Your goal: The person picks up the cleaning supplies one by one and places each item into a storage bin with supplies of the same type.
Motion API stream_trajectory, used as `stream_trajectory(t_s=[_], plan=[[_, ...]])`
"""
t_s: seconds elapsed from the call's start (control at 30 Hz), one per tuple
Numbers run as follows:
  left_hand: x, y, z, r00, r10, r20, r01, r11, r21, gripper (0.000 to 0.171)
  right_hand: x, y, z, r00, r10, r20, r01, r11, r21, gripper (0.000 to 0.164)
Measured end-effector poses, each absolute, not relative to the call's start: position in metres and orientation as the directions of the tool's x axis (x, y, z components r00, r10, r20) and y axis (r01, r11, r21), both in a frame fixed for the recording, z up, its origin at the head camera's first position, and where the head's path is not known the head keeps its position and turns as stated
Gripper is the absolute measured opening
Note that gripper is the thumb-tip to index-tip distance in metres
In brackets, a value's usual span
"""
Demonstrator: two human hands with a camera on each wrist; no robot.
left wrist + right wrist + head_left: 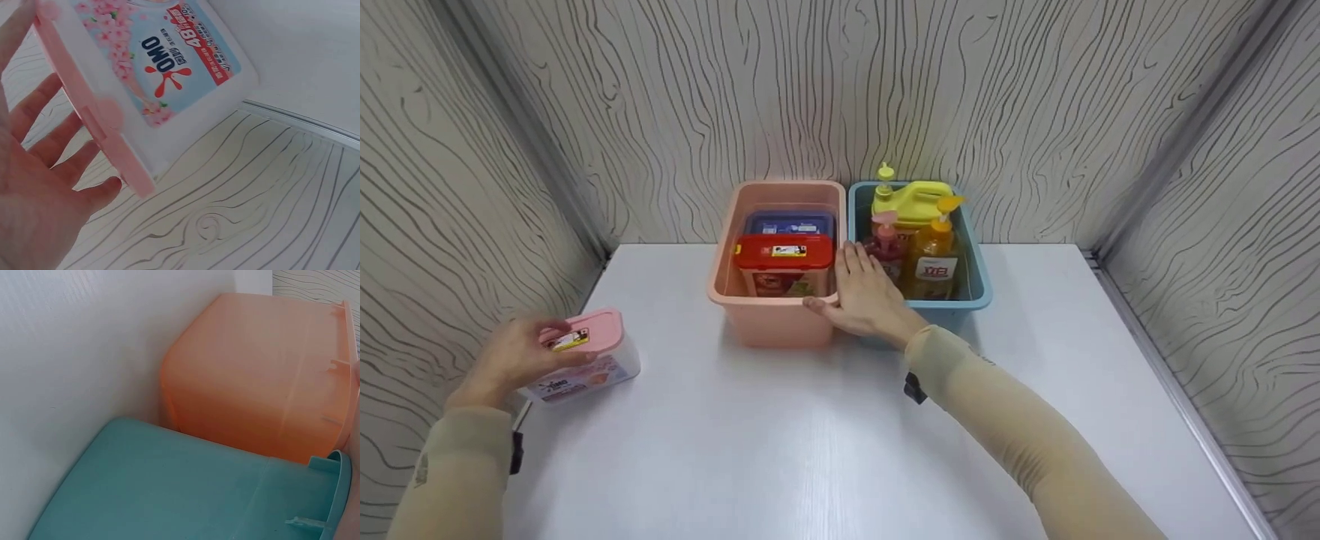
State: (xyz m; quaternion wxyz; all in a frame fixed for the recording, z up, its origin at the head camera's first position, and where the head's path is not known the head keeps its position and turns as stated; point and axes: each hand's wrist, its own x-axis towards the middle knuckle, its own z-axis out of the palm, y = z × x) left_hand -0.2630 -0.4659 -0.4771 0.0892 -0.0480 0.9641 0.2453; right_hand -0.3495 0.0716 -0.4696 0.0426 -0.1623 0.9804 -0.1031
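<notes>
My left hand spans the pink lid of a white OMO detergent box, thumb along its near edge and fingers over the far side. In the left wrist view the box shows its blue flowered label, with the fingers spread at the lid. The right hand lies with straight fingers over the meeting rims of a pink bin and a blue bin. Its thumb rests at the pink rim. In the right wrist view the outer walls of both bins fill most of the picture.
In the pink bin sit a red-lidded box and a dark blue box. The blue bin holds a yellow jug, an orange pump bottle and a red pump bottle. Patterned walls enclose the white table.
</notes>
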Motion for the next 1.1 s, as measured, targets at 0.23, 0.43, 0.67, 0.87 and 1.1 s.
stream_trajectory(t_s=[0.23, 0.43, 0.67, 0.87, 1.1], plan=[[-0.257, -0.475, -0.481, -0.969, -0.086, -0.23, -0.195, 0.837, 0.512, 0.111, -0.35, 0.071, -0.47, -0.941, -0.333, -0.057, -0.316, 0.927, -0.201, 0.125], [-0.257, -0.477, -0.485, -0.961, -0.129, -0.244, -0.243, 0.814, 0.527, 0.118, -0.351, 0.072, -0.471, -0.938, -0.344, -0.046, -0.326, 0.92, -0.218, 0.127], [-0.256, -0.473, -0.486, -0.955, -0.164, -0.247, -0.278, 0.788, 0.549, 0.117, -0.35, 0.073, -0.471, -0.937, -0.346, -0.044, -0.326, 0.915, -0.235, 0.127], [-0.253, -0.465, -0.486, -0.943, -0.188, -0.275, -0.318, 0.756, 0.573, 0.117, -0.35, 0.073, -0.471, -0.936, -0.349, -0.044, -0.33, 0.915, -0.232, 0.127], [-0.251, -0.46, -0.485, -0.936, -0.197, -0.292, -0.334, 0.759, 0.559, 0.121, -0.351, 0.072, -0.471, -0.939, -0.34, -0.044, -0.32, 0.917, -0.238, 0.127]])
